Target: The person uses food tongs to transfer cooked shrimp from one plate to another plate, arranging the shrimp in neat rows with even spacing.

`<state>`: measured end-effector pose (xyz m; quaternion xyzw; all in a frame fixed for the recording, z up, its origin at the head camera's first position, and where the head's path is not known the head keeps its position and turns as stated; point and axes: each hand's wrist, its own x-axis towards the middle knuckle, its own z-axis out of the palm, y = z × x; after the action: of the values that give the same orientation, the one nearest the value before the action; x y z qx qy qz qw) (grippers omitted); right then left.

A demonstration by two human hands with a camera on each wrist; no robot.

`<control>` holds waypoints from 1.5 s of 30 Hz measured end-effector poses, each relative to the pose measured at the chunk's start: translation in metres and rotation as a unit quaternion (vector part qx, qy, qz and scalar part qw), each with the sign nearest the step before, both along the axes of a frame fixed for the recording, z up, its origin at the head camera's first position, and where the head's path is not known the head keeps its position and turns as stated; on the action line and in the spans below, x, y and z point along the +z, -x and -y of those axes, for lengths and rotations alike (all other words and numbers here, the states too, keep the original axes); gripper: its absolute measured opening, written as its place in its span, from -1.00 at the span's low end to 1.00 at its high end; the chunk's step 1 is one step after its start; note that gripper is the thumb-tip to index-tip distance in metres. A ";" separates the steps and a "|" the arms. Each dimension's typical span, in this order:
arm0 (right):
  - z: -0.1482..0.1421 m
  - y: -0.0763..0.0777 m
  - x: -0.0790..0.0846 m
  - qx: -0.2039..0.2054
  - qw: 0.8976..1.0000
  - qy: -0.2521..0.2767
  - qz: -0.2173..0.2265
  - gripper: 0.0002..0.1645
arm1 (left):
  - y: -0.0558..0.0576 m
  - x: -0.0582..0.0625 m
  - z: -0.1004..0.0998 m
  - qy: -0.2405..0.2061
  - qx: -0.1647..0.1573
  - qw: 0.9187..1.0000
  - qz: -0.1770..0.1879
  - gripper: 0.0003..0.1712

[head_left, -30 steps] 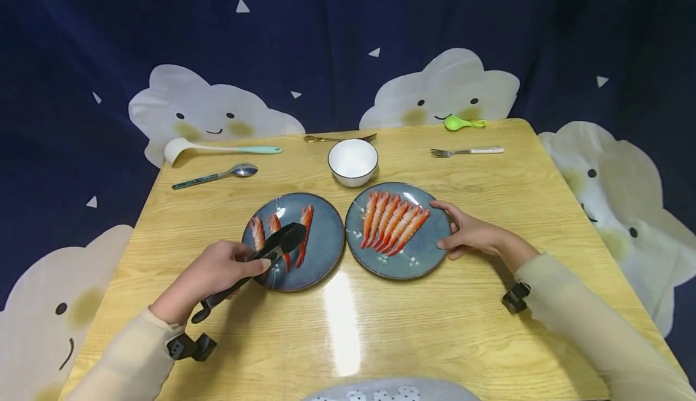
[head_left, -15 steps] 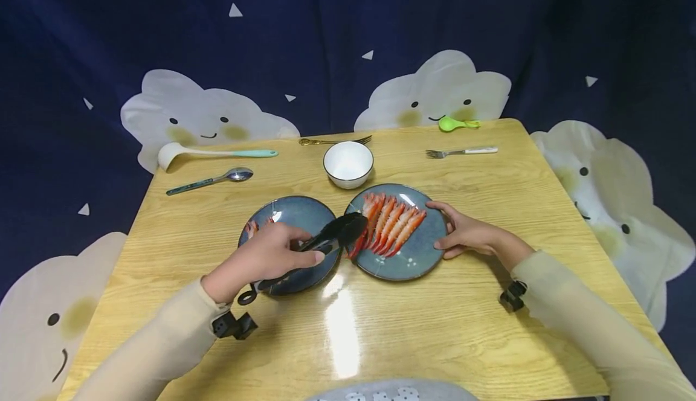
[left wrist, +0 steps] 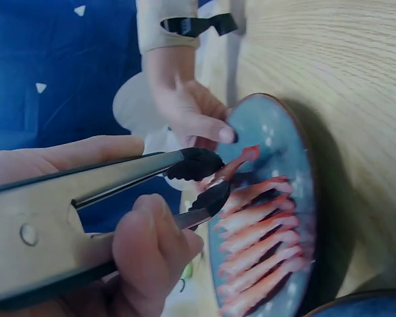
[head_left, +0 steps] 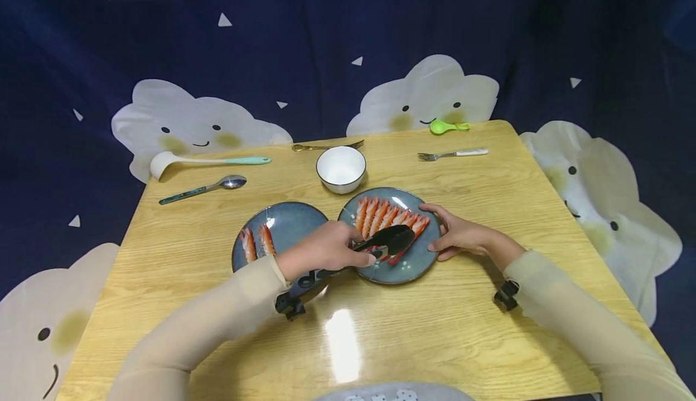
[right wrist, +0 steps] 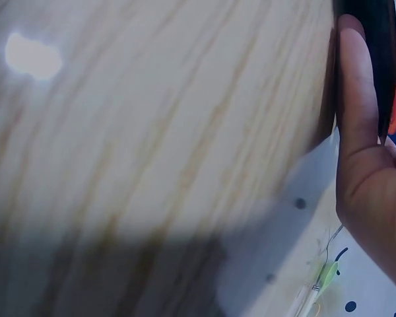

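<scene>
My left hand (head_left: 328,247) grips a pair of black-tipped tongs (head_left: 396,241) over the right blue plate (head_left: 424,255). Between the tong tips a red-and-white shrimp (left wrist: 243,160) is pinched, seen in the left wrist view close over the plate. Several similar shrimps (left wrist: 261,228) lie side by side in a row on that plate, partly hidden by the tongs in the head view. The right hand (head_left: 462,235) holds the plate's right rim, thumb and fingers around the edge. On the left blue plate (head_left: 296,217), two shrimps (head_left: 248,245) show, and my left forearm covers its front.
A white bowl (head_left: 341,168) stands behind the plates. Along the back lie a ladle (head_left: 206,161), a spoon (head_left: 203,189), a golden fork (head_left: 326,147), a white-handled fork (head_left: 453,154) and a green measuring spoon (head_left: 447,127). All rest on the wooden table (head_left: 435,340).
My left hand has carried the tongs rightward from the left plate to the right one, with a shrimp from there. The right hand keeps holding the plate rim.
</scene>
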<state>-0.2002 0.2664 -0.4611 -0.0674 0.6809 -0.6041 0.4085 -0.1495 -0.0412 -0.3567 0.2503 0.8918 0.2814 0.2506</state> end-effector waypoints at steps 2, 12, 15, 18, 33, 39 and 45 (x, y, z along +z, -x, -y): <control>0.000 0.001 0.001 -0.001 1.000 -0.001 -0.001 0.16 | 0.000 -0.004 -0.002 0.005 0.008 1.000 0.001 -0.65; 0.003 0.007 0.005 -0.003 1.000 -0.013 -0.004 0.17 | -0.006 -0.008 -0.001 0.039 0.050 0.998 -0.011 -0.42; 0.004 0.008 0.006 0.002 1.000 -0.010 -0.006 0.17 | -0.008 -0.007 -0.001 0.046 0.053 0.997 -0.023 -0.41; 0.004 0.007 0.006 0.006 1.000 -0.005 -0.006 0.16 | -0.009 -0.008 -0.001 0.050 0.055 0.997 -0.023 -0.39; 0.004 0.005 0.003 0.010 1.000 -0.001 -0.010 0.15 | -0.017 -0.004 0.018 0.002 0.069 0.995 -0.069 -0.45; 0.002 0.004 -0.001 0.007 1.000 -0.011 -0.008 0.16 | -0.028 0.010 0.054 0.003 0.104 0.989 -0.105 -0.58; 0.000 0.004 -0.003 -0.001 1.000 -0.025 -0.008 0.16 | -0.044 0.019 0.102 0.035 0.172 0.979 -0.104 -0.64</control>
<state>-0.2046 0.2660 -0.4642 -0.0613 0.6994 -0.5865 0.4038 -0.1053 -0.1433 -0.3382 0.1125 0.9519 0.2616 0.1134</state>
